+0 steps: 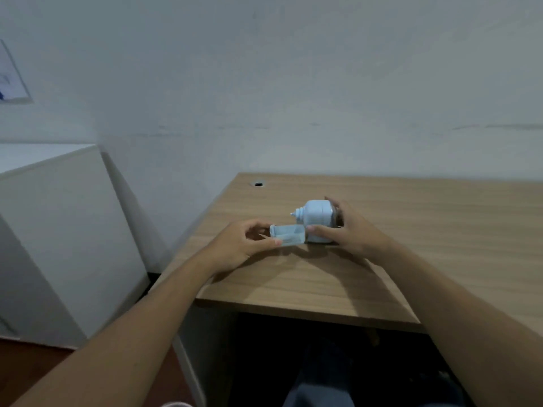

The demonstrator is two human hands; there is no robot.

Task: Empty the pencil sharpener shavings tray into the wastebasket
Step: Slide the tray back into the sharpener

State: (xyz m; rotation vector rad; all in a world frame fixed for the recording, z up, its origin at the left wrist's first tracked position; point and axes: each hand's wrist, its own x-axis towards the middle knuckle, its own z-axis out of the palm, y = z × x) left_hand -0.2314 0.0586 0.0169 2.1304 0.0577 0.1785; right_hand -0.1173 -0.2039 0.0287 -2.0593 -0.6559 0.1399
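Observation:
A pale blue pencil sharpener point(316, 214) stands on the wooden desk point(323, 274). My right hand point(349, 230) grips it from the right side, thumb against its lower front. The clear blue shavings tray point(289, 235) is pulled out to the left of the sharpener, just off its base. My left hand point(244, 243) pinches the tray's left end between thumb and fingers. What is inside the tray cannot be made out. No wastebasket is in view.
A white cabinet point(58, 230) stands left of the desk, with a gap of floor between. The white wall runs close behind the desk. A cable hole point(258, 183) sits at the desk's far left corner. My legs show under the desk's front edge.

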